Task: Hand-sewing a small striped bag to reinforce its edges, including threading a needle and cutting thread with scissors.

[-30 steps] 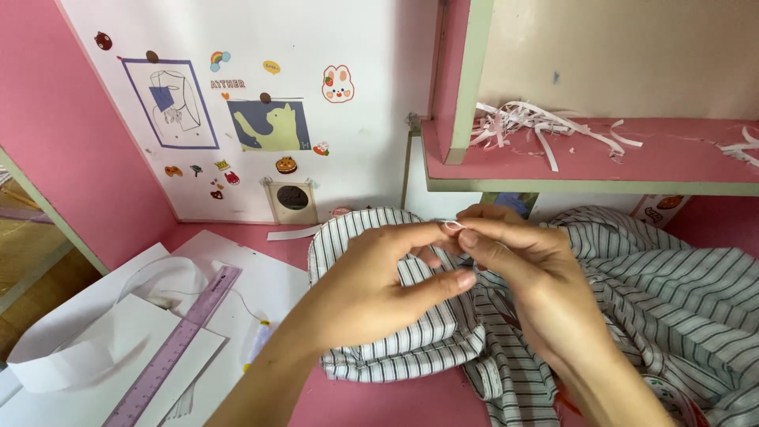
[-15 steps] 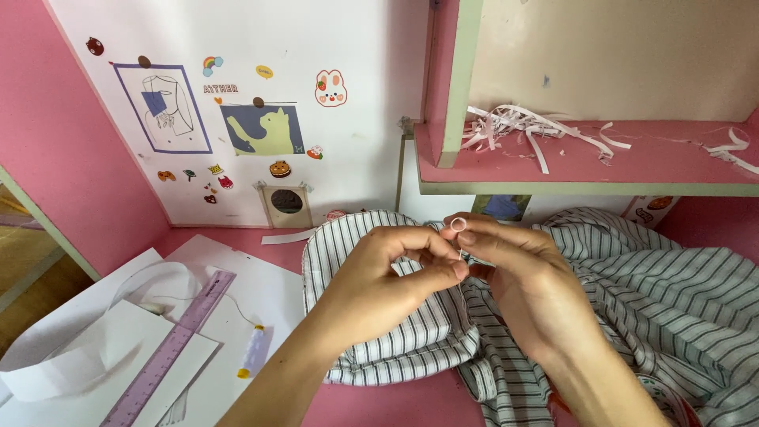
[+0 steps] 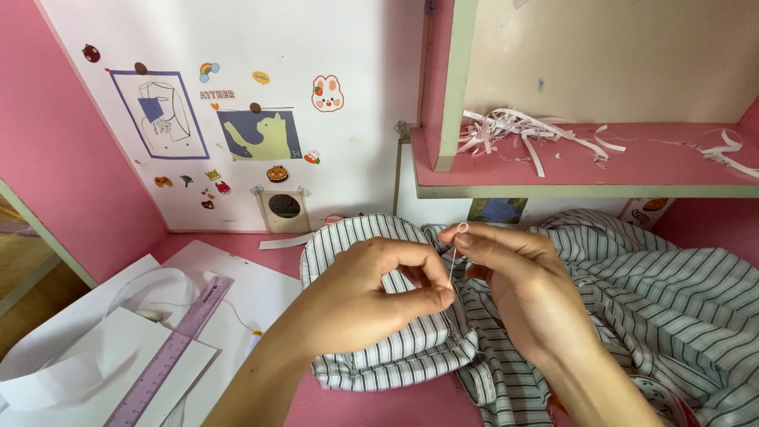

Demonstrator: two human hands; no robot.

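Striped fabric (image 3: 395,348) lies directly beneath both hands; needle (image 3: 451,267) stands near-upright, pinched between left hand (image 3: 364,304) and right hand (image 3: 514,277) fingertips.

The grey-and-white striped woven cloth garment (image 3: 632,300) looks soft, matt and creased. On it, a thin needle (image 3: 452,267) of bright metal shines. Left of the garment lie matt white paper sheets (image 3: 95,356) and a translucent, glossy purple plastic ruler (image 3: 170,360).
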